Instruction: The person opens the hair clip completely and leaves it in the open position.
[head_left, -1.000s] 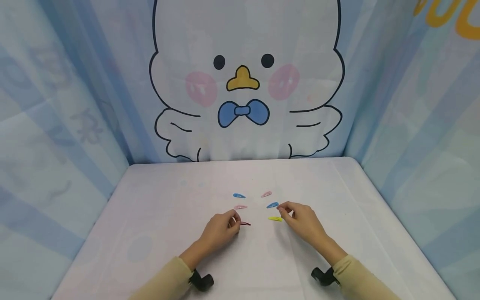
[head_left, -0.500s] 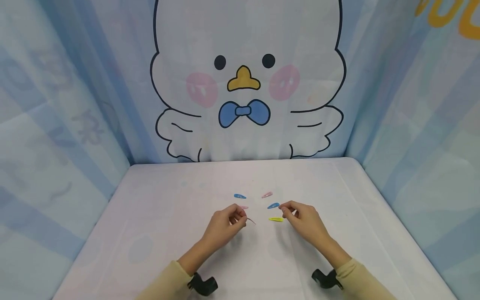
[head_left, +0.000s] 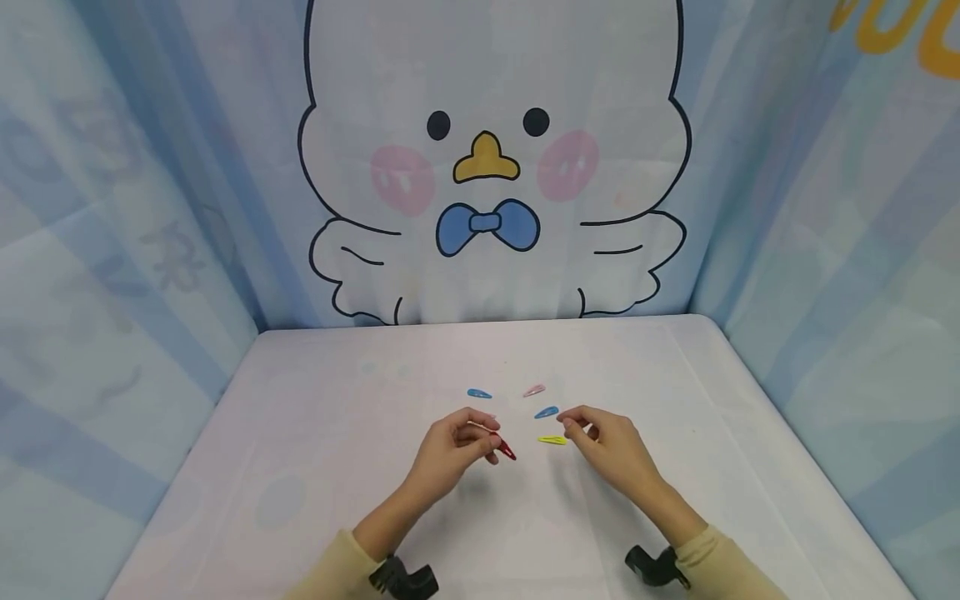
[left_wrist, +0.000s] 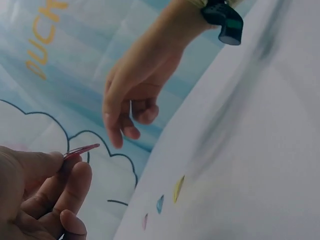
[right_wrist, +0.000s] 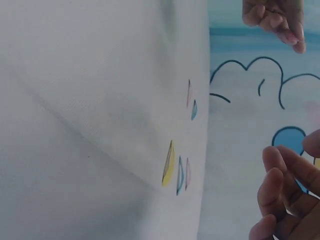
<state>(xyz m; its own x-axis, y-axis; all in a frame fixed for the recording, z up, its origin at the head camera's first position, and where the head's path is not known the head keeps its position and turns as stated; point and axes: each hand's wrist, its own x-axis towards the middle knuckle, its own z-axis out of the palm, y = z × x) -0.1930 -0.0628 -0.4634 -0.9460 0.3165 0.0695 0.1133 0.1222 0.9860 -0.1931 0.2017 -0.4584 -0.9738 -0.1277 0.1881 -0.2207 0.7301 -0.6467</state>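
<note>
My left hand [head_left: 448, 452] pinches a red snap hair clip [head_left: 507, 451] between thumb and fingers, lifted above the table. In the left wrist view the same clip shows edge-on, its tip pointing away from the fingertips. My right hand [head_left: 613, 446] hovers on the right with loosely bent fingers and nothing in them. Nearest to it lie a yellow hair clip [head_left: 552, 440] and a blue hair clip [head_left: 547, 412]. Farther back are a pink hair clip [head_left: 534, 390] and another blue hair clip [head_left: 480, 393]. A second pink hair clip [right_wrist: 189, 93] is mostly hidden behind my left hand in the head view.
A white cloth covers the table [head_left: 300, 383]. Blue-and-white curtains stand at both sides, and a printed duck backdrop [head_left: 487, 275] rises behind the far edge. Black wrist cameras [head_left: 656, 567] are strapped at both wrists.
My left hand has raised the red hair clip off the table, moved slightly right and turned the clip so its face shows. My right hand has stayed nearly still.
</note>
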